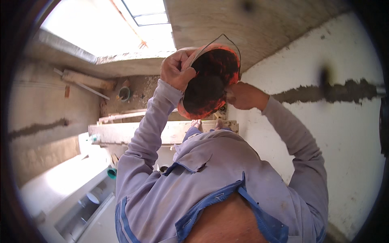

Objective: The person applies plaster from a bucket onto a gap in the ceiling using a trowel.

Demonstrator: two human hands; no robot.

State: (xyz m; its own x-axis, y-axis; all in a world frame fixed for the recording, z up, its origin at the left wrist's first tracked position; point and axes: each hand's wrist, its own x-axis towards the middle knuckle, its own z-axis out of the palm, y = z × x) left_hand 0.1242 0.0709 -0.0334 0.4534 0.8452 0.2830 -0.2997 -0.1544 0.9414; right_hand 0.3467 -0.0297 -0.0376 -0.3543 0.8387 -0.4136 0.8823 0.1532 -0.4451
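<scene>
Head view: the bucket [214,65], orange-red with a dark interior, is raised in front of the person's chest, tilted so that its mouth faces the camera. The left hand [176,69] grips its upper-left rim, thumb over the edge; the right hand [247,96] is curled at the lower-right rim, though whether its partly hidden fingers clasp the rim or something else cannot be told. A thin wire handle [239,50] arches over the far side of the mouth. Below the bucket, bare feet [196,123] rest on a pale plank [121,132]. Farther off, to the left, a small pail [124,94] stands on the floor near a timber beam [87,79]. At right, a rough grey band [344,91] crosses the white wall [300,133]; at upper left lies a bright opening [105,32].
</scene>
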